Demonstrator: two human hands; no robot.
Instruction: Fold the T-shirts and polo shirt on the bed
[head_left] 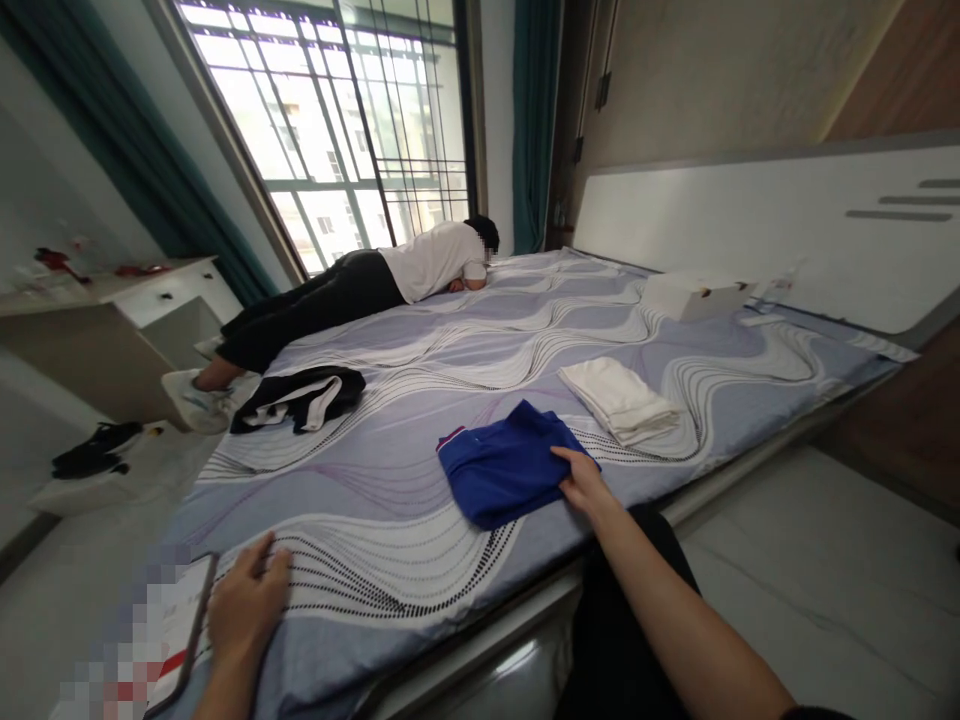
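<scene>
My right hand (583, 483) rests on the near edge of a folded blue garment (504, 465) lying on the bed (420, 400), fingers laid against the cloth with the thumb on top. My left hand (246, 598) lies flat on the patterned sheet near the bed's front corner, fingers slightly spread, beside a phone (180, 625) whose screen is blurred. A folded white garment (619, 398) sits just beyond the blue one. A crumpled black and white garment (301, 397) lies further left on the bed.
Another person in a white top and dark trousers (360, 285) lies face down across the far side of the bed by the window. A white box (694, 295) sits near the headboard. A white desk (127, 310) stands at left, dark items on the floor below it.
</scene>
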